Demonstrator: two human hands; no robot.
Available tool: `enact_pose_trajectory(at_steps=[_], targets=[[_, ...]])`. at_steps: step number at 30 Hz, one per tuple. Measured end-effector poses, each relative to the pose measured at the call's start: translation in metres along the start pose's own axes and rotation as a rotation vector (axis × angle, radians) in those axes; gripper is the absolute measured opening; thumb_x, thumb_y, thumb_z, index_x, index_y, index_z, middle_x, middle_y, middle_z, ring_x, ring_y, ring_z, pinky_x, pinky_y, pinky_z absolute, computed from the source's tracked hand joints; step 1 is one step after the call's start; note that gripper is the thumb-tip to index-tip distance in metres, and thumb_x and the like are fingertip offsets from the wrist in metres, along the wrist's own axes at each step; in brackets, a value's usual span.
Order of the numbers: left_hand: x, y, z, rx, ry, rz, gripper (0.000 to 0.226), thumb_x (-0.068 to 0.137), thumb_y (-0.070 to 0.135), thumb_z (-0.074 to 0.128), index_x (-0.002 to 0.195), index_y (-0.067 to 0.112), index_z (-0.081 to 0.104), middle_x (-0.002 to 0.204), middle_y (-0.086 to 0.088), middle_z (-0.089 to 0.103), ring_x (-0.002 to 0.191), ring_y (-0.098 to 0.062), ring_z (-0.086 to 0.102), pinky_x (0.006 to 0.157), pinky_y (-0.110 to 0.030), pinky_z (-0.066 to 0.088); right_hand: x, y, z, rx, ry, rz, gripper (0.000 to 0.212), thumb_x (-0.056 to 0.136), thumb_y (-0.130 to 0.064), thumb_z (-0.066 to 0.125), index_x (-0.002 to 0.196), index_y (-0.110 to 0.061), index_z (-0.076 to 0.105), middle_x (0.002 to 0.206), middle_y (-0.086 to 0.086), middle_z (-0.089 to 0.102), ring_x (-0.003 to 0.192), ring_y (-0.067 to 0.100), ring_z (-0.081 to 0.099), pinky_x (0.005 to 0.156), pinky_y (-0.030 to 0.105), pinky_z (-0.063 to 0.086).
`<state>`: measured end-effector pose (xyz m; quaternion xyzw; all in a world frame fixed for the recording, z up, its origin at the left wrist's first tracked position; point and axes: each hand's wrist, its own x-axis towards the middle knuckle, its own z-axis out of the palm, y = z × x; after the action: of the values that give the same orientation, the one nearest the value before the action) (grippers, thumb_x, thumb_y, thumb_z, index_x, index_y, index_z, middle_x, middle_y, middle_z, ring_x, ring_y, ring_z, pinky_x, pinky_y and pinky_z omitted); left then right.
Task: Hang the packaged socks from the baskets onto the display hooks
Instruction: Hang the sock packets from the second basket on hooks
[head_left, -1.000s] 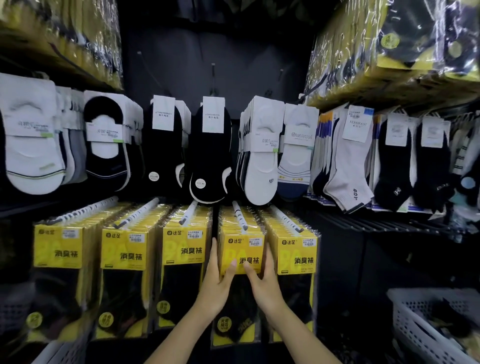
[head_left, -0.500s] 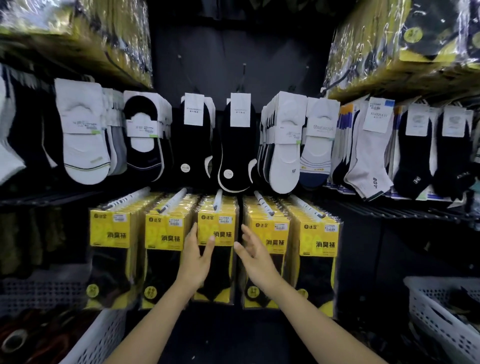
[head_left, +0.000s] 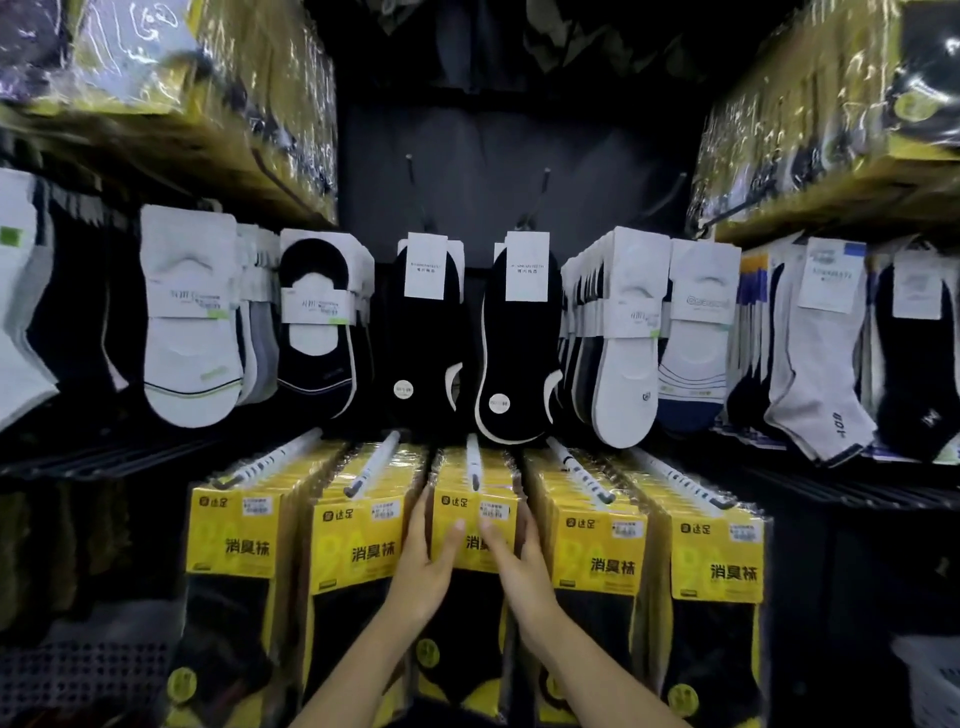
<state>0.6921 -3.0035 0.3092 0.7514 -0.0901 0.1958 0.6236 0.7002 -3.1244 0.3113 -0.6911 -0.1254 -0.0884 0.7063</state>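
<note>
Five rows of yellow-and-black sock packs hang on white display hooks along the lower rail. Both my hands are on the middle row, which hangs on the middle hook. My left hand holds its left edge, with the fingers slid between this row and the neighbouring one and the thumb on the yellow front. My right hand holds the right edge the same way, thumb on the front label.
Loose white and black socks on card hang in the row above. Wrapped yellow bundles fill the top shelves. A white basket sits at the lower right and a mesh basket at the lower left.
Both hands left the fourth row of yellow packs, shifted left, and now clasp the middle row. The view has also swung to centre on that row.
</note>
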Motion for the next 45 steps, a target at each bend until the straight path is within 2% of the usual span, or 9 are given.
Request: enact_pose_trajectory(at_steps=[5,9,14,20,29,33,37,41,45], targets=[[0.005,-0.009,0.001,-0.026,-0.006,-0.011,0.077,0.084,0.059,0.041,0.148,0.042,0.004,0.148,0.021,0.021,0.138,-0.005,0.021,0.114,-0.033,0.022,0.004,0.011,0.002,-0.018,0.009,-0.008,0.089,0.077,-0.057,0.062,0.15,-0.038,0.015,0.138,-0.021,0.033,0.134,0.007,0.03,0.107,0.028,0.028],[-0.004,-0.012,0.004,0.008,0.002,0.048,0.068,0.087,0.056,0.037,0.143,0.047,0.0,0.154,0.016,0.019,0.14,-0.005,0.02,0.116,-0.032,0.019,-0.001,0.016,0.003,-0.057,-0.032,-0.057,0.085,0.075,-0.059,0.061,0.148,-0.04,0.023,0.143,-0.019,0.044,0.133,0.005,0.039,0.11,0.029,0.032],[-0.016,-0.007,0.007,0.053,0.022,0.089,0.09,0.069,0.087,0.028,0.14,0.049,-0.011,0.149,0.026,-0.001,0.138,0.002,0.005,0.111,-0.025,0.011,-0.005,0.013,0.002,-0.079,-0.035,-0.062,0.087,0.075,-0.059,0.063,0.149,-0.038,0.02,0.143,-0.015,0.046,0.133,0.007,0.042,0.113,0.036,0.034],[-0.027,-0.003,0.01,0.077,0.065,0.042,0.074,0.09,0.048,0.038,0.148,0.036,-0.005,0.156,0.012,0.011,0.141,-0.005,0.01,0.113,-0.028,0.014,-0.014,0.003,-0.004,-0.108,-0.008,-0.027,0.093,0.08,-0.053,0.066,0.152,-0.032,0.011,0.152,-0.007,0.035,0.14,0.013,0.032,0.116,0.04,0.03],[-0.07,0.027,-0.011,0.037,0.103,0.081,0.079,0.083,0.053,0.044,0.149,0.034,0.004,0.155,0.015,0.014,0.141,-0.004,0.014,0.115,-0.031,0.017,-0.049,-0.03,-0.009,-0.205,0.026,-0.145,0.078,0.092,-0.033,0.059,0.153,-0.026,0.009,0.158,-0.01,0.013,0.146,0.011,0.011,0.12,0.038,0.018],[-0.075,0.04,-0.046,0.087,0.204,0.146,0.071,0.085,0.054,0.043,0.148,0.036,0.014,0.146,0.02,0.027,0.134,0.0,0.026,0.111,-0.032,0.025,-0.062,-0.042,-0.004,-0.28,-0.019,-0.223,0.065,0.094,-0.033,0.056,0.148,-0.034,0.021,0.143,-0.022,0.023,0.14,0.007,0.021,0.113,0.027,0.024],[-0.074,0.032,-0.078,0.168,0.295,0.117,0.072,0.086,0.053,0.043,0.149,0.03,0.017,0.153,0.01,0.022,0.139,-0.007,0.023,0.113,-0.036,0.025,-0.066,-0.042,0.019,-0.342,-0.116,-0.217,0.059,0.095,-0.034,0.055,0.146,-0.035,0.025,0.155,-0.014,0.023,0.144,0.007,0.018,0.119,0.036,0.022],[-0.069,0.016,-0.096,0.205,0.288,0.032,0.079,0.084,0.056,0.039,0.151,0.029,0.006,0.159,0.004,0.009,0.145,-0.017,0.014,0.117,-0.041,0.018,-0.062,-0.033,0.051,-0.347,-0.229,-0.141,0.063,0.095,-0.039,0.052,0.149,-0.032,0.02,0.155,-0.012,0.023,0.138,0.001,0.022,0.109,0.023,0.023],[-0.055,-0.001,-0.103,0.255,0.245,-0.024,0.073,0.093,0.048,0.039,0.151,0.023,0.004,0.159,0.002,0.005,0.146,-0.016,0.002,0.117,-0.038,0.007,-0.05,-0.022,0.079,-0.268,-0.258,0.07,0.074,0.095,-0.047,0.047,0.153,-0.028,0.005,0.16,-0.005,0.01,0.147,0.017,0.013,0.116,0.034,0.02]])
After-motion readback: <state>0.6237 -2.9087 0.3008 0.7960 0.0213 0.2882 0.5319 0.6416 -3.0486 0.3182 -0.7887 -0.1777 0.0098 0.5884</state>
